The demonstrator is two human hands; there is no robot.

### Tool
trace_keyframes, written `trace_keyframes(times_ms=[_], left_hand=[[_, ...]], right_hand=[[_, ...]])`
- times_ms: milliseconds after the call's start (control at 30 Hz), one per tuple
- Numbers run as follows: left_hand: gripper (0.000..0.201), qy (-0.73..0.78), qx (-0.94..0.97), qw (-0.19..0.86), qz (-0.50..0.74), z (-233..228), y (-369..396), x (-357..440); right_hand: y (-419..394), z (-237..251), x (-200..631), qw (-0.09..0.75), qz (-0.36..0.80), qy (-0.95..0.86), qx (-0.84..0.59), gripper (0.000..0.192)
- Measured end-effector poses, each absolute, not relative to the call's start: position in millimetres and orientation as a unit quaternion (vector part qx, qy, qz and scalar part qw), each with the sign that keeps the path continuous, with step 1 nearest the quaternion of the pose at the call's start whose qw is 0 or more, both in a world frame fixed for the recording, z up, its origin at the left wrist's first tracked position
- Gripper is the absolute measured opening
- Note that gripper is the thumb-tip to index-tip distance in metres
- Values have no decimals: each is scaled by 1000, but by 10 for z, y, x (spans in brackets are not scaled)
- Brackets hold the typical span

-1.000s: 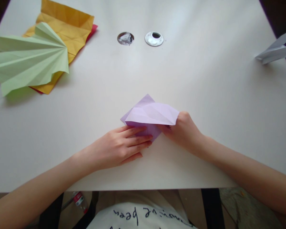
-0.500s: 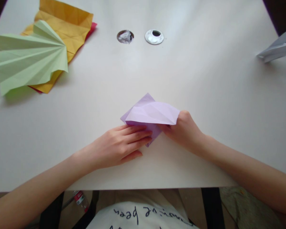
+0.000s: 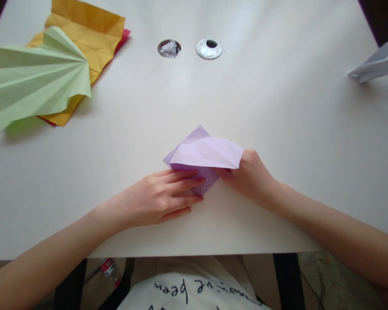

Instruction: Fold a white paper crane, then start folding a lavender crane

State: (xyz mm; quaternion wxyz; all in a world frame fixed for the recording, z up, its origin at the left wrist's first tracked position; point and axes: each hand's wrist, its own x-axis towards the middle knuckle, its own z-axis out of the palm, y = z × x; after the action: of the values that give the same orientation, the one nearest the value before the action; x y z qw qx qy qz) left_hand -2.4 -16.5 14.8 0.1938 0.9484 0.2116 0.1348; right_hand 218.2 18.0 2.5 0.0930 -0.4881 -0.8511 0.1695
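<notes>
A partly folded sheet of purple paper [image 3: 207, 153] lies near the front of the white table [image 3: 116, 150], one flap raised above the layers beneath. My left hand [image 3: 164, 196] rests on its lower left part with fingers stretched out and slightly apart. At the right end, my right hand [image 3: 252, 178] has its fingers closed at the raised flap; that flap hides most of the fingertips. The purple paper's lower corner points toward me.
Pleated light green paper [image 3: 42, 82] lies over creased yellow paper [image 3: 100, 38] and red paper [image 3: 124, 36] at the upper left. Two round holes, one holding crumpled material [image 3: 170, 48], the other a silvery ring [image 3: 208, 52], sit at the back. Folded white paper [image 3: 375, 69] stands right.
My left hand's fingers have spread a little and shifted slightly left and down on the purple paper. My right hand and the raised flap look almost unchanged.
</notes>
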Motion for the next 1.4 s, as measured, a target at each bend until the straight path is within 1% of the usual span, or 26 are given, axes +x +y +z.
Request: trace_keyframes(times_ms=[200,333,400,533,733,967,1400], left_hand=[[27,208,946,229,100,180,-160,-48],[41,213,947,216,105,161,-172,-36],[44,221,948,197,116,139,-185,-21],[39,230,950,168,126,89,-213,7],[36,235,949,160,134,78,-232,12],[36,231,950,167,128,89,-228,8],[37,228,948,181,128,95,-220,7]], right_hand=[[181,25,2179,90,172,-850,-489,30],[178,26,2180,90,168,-850,-490,28],[176,26,2178,91,168,-852,-488,27],[177,25,2174,96,165,-852,-488,28],[187,32,2168,95,172,-852,-485,28],[193,49,2167,93,192,-847,-486,27],[182,69,2143,81,182,-841,-502,27]])
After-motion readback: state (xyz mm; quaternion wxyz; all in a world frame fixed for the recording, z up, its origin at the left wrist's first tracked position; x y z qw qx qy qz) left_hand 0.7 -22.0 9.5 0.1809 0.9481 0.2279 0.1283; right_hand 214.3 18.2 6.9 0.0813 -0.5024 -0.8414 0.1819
